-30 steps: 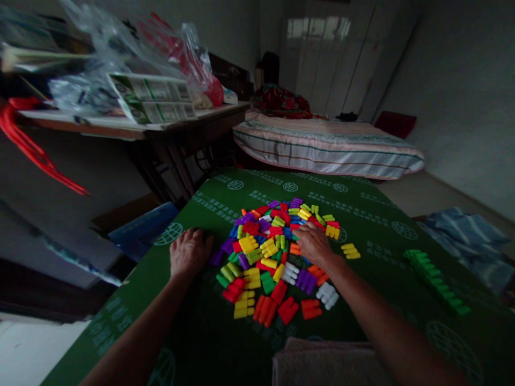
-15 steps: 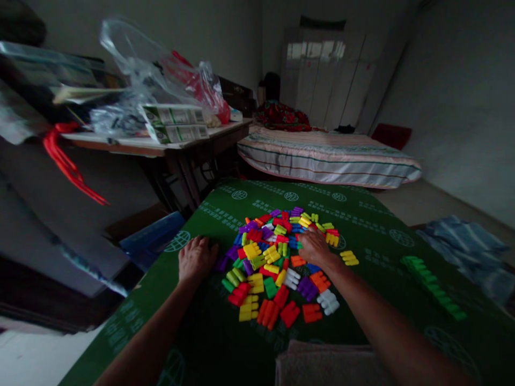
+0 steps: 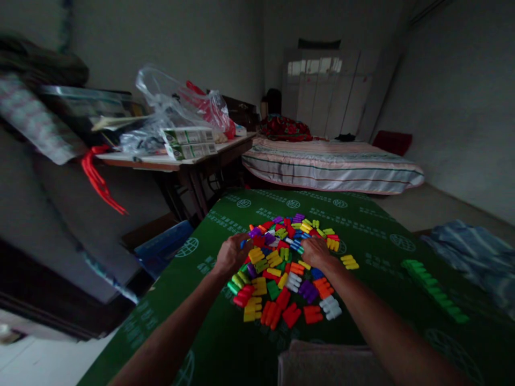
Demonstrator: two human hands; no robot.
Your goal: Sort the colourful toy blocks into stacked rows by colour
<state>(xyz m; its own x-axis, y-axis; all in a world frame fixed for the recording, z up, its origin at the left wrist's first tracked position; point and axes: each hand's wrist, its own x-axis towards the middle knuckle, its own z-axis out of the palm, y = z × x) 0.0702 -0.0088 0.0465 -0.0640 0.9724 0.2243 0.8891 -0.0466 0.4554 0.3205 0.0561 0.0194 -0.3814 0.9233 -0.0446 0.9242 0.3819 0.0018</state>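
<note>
A heap of small plastic building blocks (image 3: 281,271) in many colours lies on a table under a green printed cloth (image 3: 362,225). My left hand (image 3: 231,253) is at the heap's left edge, its fingers curled in among the blocks. What they hold is hidden. My right hand (image 3: 316,251) rests on the heap's upper right part, knuckles up, with its fingertips hidden among the pieces. One yellow block (image 3: 349,261) lies alone just right of that hand. A long row of joined green blocks (image 3: 432,289) lies near the cloth's right edge.
A folded pinkish cloth (image 3: 322,364) lies at the table's near edge. On the left stand a side table (image 3: 181,160) with plastic bags and boxes, and a blue crate (image 3: 161,246) on the floor. A striped bed (image 3: 330,163) is behind, and a blue fabric (image 3: 470,252) at right.
My left hand has moved right from the bare cloth into the heap's left edge and curled up. My right hand stays on the heap. The camera has tilted up.
</note>
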